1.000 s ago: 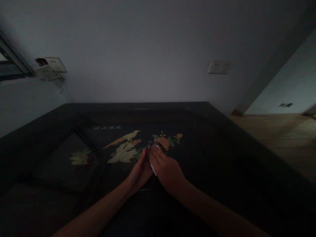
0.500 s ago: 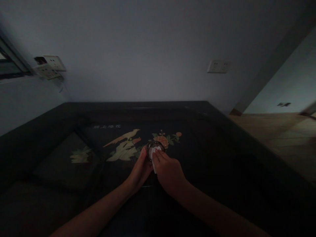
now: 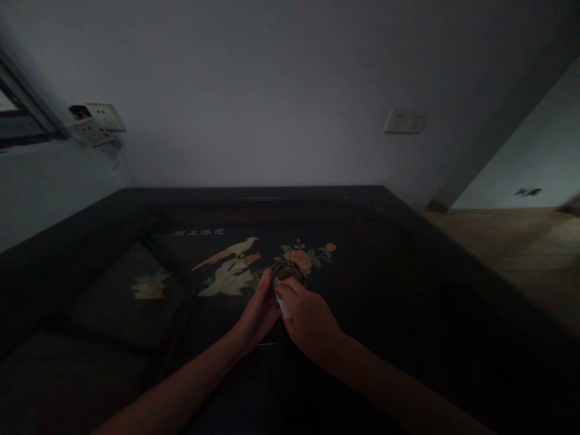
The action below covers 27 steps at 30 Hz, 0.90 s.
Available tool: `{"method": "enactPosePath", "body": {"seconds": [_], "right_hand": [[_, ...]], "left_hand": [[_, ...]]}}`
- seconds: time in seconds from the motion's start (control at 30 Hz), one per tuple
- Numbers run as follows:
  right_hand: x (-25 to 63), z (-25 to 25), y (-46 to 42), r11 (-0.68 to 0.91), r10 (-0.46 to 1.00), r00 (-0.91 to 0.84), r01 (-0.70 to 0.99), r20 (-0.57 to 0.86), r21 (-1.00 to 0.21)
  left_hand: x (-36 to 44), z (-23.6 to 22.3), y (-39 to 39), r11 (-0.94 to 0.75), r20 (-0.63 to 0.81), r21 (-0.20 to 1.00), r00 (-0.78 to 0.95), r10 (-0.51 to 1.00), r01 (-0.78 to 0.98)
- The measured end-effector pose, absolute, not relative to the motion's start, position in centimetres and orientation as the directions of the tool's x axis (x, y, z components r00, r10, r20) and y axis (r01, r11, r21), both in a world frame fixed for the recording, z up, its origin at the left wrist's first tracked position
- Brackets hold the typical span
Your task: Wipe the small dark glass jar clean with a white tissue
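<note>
A small round glass jar (image 3: 287, 271) stands on a dark lacquered table (image 3: 408, 284) painted with a bird and flowers. My left hand (image 3: 258, 311) is cupped against the jar's left side, fingers closed on it. My right hand (image 3: 306, 317) is closed on a small white cloth or tissue (image 3: 284, 307) and rests its fingertips at the jar's near rim. The room is dim, so the jar's contents cannot be made out.
A grey wall rises behind the table with a white socket plate (image 3: 404, 121) on the right and more sockets (image 3: 93, 124) on the left. Wooden flooring (image 3: 512, 241) lies to the right of the table.
My right hand has drawn back slightly from over the jar's mouth to its near rim, and less of the white cloth shows. The left hand has stayed against the jar.
</note>
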State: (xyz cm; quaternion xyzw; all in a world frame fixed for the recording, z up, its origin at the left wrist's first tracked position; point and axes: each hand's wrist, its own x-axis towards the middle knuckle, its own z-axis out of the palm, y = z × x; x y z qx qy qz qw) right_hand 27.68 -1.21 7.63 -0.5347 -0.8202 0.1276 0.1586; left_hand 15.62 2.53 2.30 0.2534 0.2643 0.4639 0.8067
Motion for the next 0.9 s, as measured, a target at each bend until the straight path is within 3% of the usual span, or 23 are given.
{"method": "enactPosePath", "body": {"seconds": [0.2, 0.33, 0.4, 0.5, 0.7, 0.77, 0.9], "right_hand": [[27.8, 7.4, -1.4, 0.367, 0.926, -0.360, 0.782, 0.116, -0.504], [27.7, 7.1, -1.4, 0.379, 0.922, -0.335, 0.683, 0.194, -0.624], [27.8, 6.9, -1.3, 0.394, 0.917, -0.334, 0.671, 0.218, -0.628], [27.8, 6.5, -1.2, 0.437, 0.899, -0.348, 0.746, 0.264, -0.503], [27.5, 5.4, -0.9, 0.465, 0.832, -0.428, 0.885, 0.353, -0.022], [27.5, 5.4, -0.8, 0.434, 0.841, -0.420, 0.900, 0.342, 0.038], [27.6, 5.6, -0.6, 0.406, 0.871, -0.402, 0.913, 0.283, 0.047]], "left_hand": [[15.6, 2.5, 2.4, 0.441, -0.166, 0.651, 0.451, 0.877, -0.618], [15.6, 2.4, 2.5, 0.428, -0.144, 0.648, 0.450, 0.881, -0.630], [15.6, 2.3, 2.5, 0.424, -0.141, 0.650, 0.449, 0.883, -0.630], [15.8, 2.2, 2.4, 0.426, -0.139, 0.655, 0.455, 0.880, -0.624], [15.9, 2.3, 2.3, 0.427, -0.185, 0.663, 0.418, 0.889, -0.614], [15.8, 2.1, 2.4, 0.435, -0.199, 0.665, 0.417, 0.887, -0.607], [15.8, 1.6, 2.6, 0.424, -0.174, 0.662, 0.423, 0.889, -0.618]]}}
